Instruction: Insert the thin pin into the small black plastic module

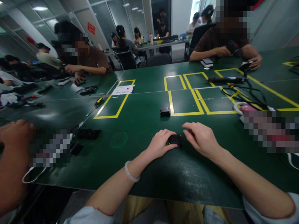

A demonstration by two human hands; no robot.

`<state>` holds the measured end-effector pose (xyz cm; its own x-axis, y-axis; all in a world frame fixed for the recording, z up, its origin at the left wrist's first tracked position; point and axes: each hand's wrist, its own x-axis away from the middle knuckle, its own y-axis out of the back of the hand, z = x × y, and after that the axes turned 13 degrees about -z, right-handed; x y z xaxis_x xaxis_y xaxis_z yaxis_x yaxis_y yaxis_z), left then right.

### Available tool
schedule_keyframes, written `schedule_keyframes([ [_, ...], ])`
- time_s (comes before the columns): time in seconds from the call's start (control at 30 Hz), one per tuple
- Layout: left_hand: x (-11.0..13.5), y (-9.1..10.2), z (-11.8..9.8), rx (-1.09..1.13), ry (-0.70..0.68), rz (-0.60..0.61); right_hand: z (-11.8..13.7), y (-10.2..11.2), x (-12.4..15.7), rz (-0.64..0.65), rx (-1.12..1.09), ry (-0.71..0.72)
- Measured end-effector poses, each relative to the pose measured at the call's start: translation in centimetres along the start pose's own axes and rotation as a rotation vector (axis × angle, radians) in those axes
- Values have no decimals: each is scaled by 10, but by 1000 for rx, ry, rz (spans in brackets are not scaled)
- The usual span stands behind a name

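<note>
My left hand (pixel 160 143), with a pale bracelet on its wrist, grips a small black rounded object (pixel 177 140) on the green table (pixel 149 177). Its fingers lie over the far side and the thumb along the near side. Just to the right, my right hand (pixel 202 138) hovers apart from that object with curled fingers. Something small and dark shows between its thumb and fingers, too little to name. Beyond both hands sits a small black box (pixel 165 112).
Yellow tape rectangles (pixel 187 114) mark the table. Cables (pixel 252 96) and a black stick-like tool (pixel 226 80) lie right. A yellow-black screwdriver (pixel 98 101) and dark parts (pixel 88 134) lie left. A neighbour's arm (pixel 14 161) reaches in; a person opposite holds a power drill (pixel 233 49).
</note>
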<state>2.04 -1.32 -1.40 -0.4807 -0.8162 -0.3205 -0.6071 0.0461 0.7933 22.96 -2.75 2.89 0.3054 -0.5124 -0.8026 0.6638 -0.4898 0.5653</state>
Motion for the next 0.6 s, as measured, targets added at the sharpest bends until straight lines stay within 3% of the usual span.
schedule_keyframes([
  [0.2, -1, 2, 6, -1, 11, -13, -2, 1, -12, 88, 43, 32],
  [0.47, -4, 7, 12, -7, 5, -7, 6, 4, -38, 369, 120, 55],
  [0.6, -4, 5, 13, -12, 14, -11, 11, 8, -47, 418, 211, 64],
])
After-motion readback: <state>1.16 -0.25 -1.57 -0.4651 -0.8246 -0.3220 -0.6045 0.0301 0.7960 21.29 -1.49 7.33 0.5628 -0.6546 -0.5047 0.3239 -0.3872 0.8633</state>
